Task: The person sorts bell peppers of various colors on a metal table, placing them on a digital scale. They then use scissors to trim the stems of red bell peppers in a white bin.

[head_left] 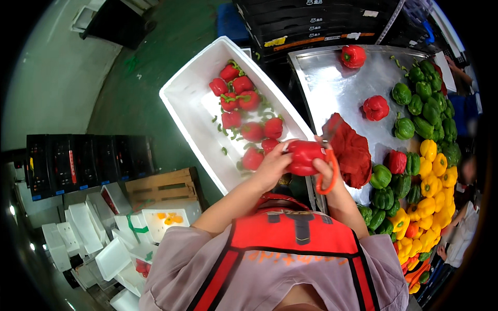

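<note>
My left hand (272, 167) is closed around a red bell pepper (302, 157) in front of my apron. My right hand (330, 175) grips orange-handled scissors (334, 168), their blades pointing away from me, and its fingers also touch the pepper. Beyond my left hand, a white foam box (179, 103) holds several red bell peppers (252, 131) and scattered green stem pieces. A crumpled dark red cloth (355, 158) lies on the metal table (329, 78) beside my right hand. Two loose red peppers, one a red pepper (375, 108) nearer the middle, sit farther back there.
Green peppers (430, 110) and yellow peppers (430, 186) are heaped along the table's right side. Stacked black crates (311, 23) stand behind it. To the left are more black crates (78, 163), a wooden pallet (163, 186) and white foam boxes (111, 259). Other people (467, 230) are at the right edge.
</note>
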### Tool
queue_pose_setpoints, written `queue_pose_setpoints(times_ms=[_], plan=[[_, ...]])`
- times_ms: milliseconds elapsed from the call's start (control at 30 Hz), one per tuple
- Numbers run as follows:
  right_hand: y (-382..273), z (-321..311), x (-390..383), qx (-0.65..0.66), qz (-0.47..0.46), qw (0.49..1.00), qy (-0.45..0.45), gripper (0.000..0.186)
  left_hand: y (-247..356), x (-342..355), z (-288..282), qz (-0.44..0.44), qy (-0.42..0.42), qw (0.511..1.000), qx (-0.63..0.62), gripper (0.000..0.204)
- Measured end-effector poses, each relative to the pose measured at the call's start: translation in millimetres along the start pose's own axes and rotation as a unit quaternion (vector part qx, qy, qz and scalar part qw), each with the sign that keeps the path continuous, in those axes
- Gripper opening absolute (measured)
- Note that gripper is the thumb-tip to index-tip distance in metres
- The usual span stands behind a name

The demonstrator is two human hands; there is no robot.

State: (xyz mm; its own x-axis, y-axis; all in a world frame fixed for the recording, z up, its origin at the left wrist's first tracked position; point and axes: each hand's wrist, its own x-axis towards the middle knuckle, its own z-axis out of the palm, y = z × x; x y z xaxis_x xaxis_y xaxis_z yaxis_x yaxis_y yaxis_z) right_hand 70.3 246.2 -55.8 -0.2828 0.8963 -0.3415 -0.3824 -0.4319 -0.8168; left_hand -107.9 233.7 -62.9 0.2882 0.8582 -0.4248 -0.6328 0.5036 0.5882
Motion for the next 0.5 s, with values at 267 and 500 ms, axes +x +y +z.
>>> queue_pose_setpoints(times_ms=[267,500], plan=[[-67.6,-128.4,-19.8,-0.562,-0.208,0.723,0.344,0.073,6.9,38.0,-117.3,0.08,0.251,0.892,0.366,0.028],[-86.8,-155.1,-20.5,-0.729,-0.232,0.401,0.504,0.062,48.1,39.9,-216.9,0.124,0.383,0.733,0.549,0.054]])
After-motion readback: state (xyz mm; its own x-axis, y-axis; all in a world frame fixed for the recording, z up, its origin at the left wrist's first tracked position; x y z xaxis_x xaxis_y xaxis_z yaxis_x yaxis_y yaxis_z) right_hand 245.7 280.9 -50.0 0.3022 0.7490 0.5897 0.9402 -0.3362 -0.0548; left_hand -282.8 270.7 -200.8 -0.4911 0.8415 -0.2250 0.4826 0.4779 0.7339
